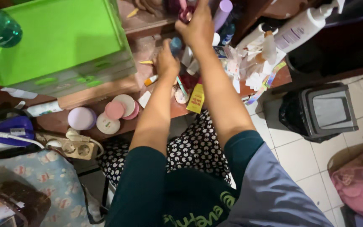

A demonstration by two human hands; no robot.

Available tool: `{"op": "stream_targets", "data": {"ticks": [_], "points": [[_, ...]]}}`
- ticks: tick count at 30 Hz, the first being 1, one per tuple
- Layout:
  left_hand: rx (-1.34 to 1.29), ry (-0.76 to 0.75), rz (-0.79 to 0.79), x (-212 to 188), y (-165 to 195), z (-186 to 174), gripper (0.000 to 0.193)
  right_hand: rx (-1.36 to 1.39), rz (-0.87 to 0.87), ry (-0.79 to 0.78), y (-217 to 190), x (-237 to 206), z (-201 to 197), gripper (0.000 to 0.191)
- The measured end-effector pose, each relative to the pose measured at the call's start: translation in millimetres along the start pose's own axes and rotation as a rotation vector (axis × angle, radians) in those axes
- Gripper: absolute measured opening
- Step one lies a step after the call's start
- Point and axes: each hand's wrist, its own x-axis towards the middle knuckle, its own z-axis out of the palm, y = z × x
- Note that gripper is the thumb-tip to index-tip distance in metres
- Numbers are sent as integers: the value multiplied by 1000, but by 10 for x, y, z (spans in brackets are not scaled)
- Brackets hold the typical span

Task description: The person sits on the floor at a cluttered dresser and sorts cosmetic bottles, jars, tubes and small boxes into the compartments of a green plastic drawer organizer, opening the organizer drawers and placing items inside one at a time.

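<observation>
Both hands work over the cluttered bench (118, 126): the right hand (198, 27), at 12 o'clock, is clenched around a small dark-pink item (186, 14) that its fingers mostly hide, so its kind is hard to make out. The left hand (166, 63), toward 11 o'clock, rests knuckles-up beside a blue-capped bottle (175, 45); whether it grips anything I cannot tell. A green drawer box (59, 38) at 10 o'clock is cut off by the frame.

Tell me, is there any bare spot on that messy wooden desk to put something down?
Hardly. A bare strip of desk lies between the green drawer box and the left hand. Round compacts fill the front edge. Right of the right hand, bottles and paper scraps crowd everything.
</observation>
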Motion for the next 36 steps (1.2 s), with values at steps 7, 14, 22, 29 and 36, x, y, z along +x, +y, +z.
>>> {"op": "stream_targets", "data": {"ticks": [7, 14, 22, 29, 36], "points": [[-405, 148, 290, 57, -70, -95, 64, 583, 80, -369, 227, 180, -1439, 44], [-720, 108, 270, -389, -115, -226, 64, 509, 139, -460, 709, -593, -3201, 90], [-859, -180, 128, -1322, -99, -177, 61, 129, 299, -146, 2185, -1300, -3377, 122], [-647, -91, 220, -1503, -43, -131, 56, -159, 424, -109, 2707, -1128, -2752, 129], [-266, 212, 320, -890, -201, -306, 53, -64, 360, -117, 1951, -1027, -2968, 125]]}}
